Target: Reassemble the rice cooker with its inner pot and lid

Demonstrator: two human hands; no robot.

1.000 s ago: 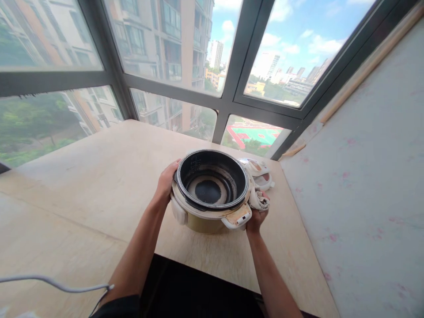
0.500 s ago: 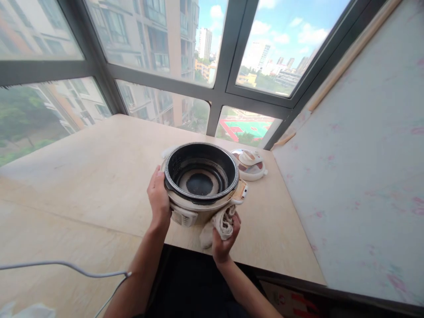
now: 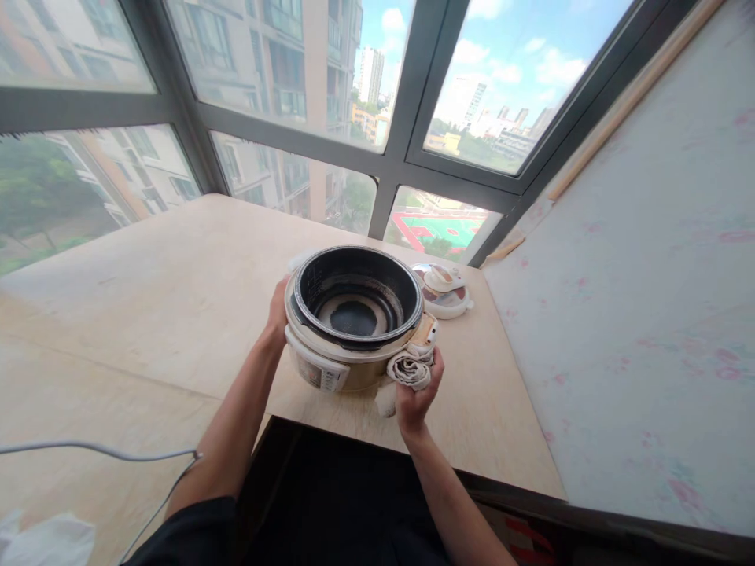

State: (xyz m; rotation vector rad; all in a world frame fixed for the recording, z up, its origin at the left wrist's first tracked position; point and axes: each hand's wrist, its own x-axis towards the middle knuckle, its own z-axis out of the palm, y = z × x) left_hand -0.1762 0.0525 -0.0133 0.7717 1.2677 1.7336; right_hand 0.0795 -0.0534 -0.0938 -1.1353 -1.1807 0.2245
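On the pale counter before the windows, near its front edge, stands a cooker (image 3: 366,376) with a cream rim and a gold-toned side, its top open. A black inner pot (image 3: 354,292) sits inside it; the pot's floor shows a dark round centre within a paler ring, and its wall carries markings on the left. A control panel (image 3: 322,373) with a white surround faces the near left side, and a cream bracket (image 3: 423,334) with yellowish-brown staining juts out on the right.

Against the cooker's left side rests the left hand (image 3: 278,310); its fingers are mostly hidden, so how far they close cannot be told. The right hand (image 3: 420,399) is closed around a bunched, off-white cloth (image 3: 411,369), holding it up to the cooker's near right side, just below the bracket. A loose end of the cloth hangs beside the wrist.

Behind the bracket, to the right, a round lid (image 3: 447,299) with a pale handle lies on the counter (image 3: 147,299). At the left, a thin grey-white cable (image 3: 100,450) runs toward the left forearm, and a crumpled white item (image 3: 50,541) lies at the lower left corner. Grey window frames (image 3: 295,144) rise behind the counter, and a wall (image 3: 637,314) with a faint pink floral pattern borders it on the right.
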